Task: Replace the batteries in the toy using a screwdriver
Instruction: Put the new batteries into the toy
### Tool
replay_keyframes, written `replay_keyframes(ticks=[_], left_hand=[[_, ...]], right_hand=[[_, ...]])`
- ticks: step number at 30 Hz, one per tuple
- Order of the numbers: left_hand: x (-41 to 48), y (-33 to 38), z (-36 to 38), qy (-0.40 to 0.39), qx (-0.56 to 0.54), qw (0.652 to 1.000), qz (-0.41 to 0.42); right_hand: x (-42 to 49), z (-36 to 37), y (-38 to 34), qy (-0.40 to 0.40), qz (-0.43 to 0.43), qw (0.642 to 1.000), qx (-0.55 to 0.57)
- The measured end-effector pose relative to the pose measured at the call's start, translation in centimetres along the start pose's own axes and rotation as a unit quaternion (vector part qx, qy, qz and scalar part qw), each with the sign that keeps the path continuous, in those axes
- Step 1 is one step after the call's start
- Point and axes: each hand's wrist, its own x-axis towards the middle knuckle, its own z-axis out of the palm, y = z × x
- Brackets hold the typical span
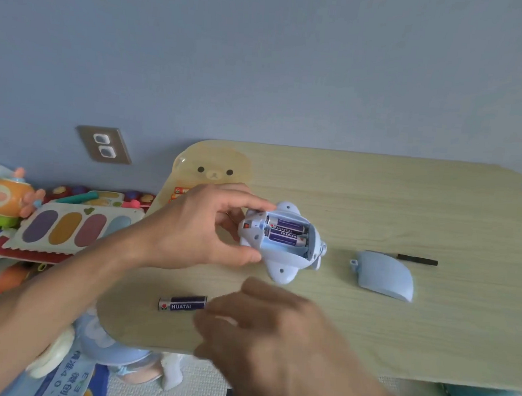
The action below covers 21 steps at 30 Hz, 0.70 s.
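Observation:
A light blue toy (282, 270) lies belly-up on the wooden table (407, 208), its battery compartment open with two purple batteries (286, 232) inside. My left hand (202, 227) grips the toy's left end between thumb and fingers. A loose purple battery (181, 303) lies on the table near the front edge. My right hand (263, 324), blurred, hovers just right of that battery with fingers apart, holding nothing I can see. The blue compartment cover (384, 276) rests to the right of the toy. A black screwdriver (416, 259) lies behind the cover.
A translucent bear-shaped tray (212, 166) with orange battery packs (181, 192) sits at the table's back left. Colourful toys (66, 224) crowd the floor on the left. A wall outlet (104, 145) is behind them. More toys lie under the front edge.

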Motion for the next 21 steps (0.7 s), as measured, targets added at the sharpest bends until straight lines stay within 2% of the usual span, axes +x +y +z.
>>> replay_keyframes(ticks=[4, 8, 16, 18, 21], left_hand=[[-0.3, -0.4, -0.4, 0.002, 0.001, 1.0, 0.008], [-0.5, -0.8, -0.5, 0.0, 0.001, 1.0, 0.015], [-0.4, -0.9, -0.5, -0.001, -0.008, 1.0, 0.018], [-0.3, -0.9, -0.4, -0.004, -0.009, 1.0, 0.016], [-0.3, -0.5, 0.0, -0.006, -0.014, 1.0, 0.022]], right_hand=[[0.9, 4.0, -1.1, 0.041, -0.012, 0.999, -0.028], [1.7, 4.7, -1.2, 0.027, -0.028, 0.998, -0.054], [-0.7, 0.9, 2.4, -0.052, -0.011, 0.998, -0.016], [-2.0, -0.2, 3.7, -0.046, 0.019, 0.999, 0.014], [-2.9, -2.6, 5.2, 0.005, 0.061, 0.996, 0.068]])
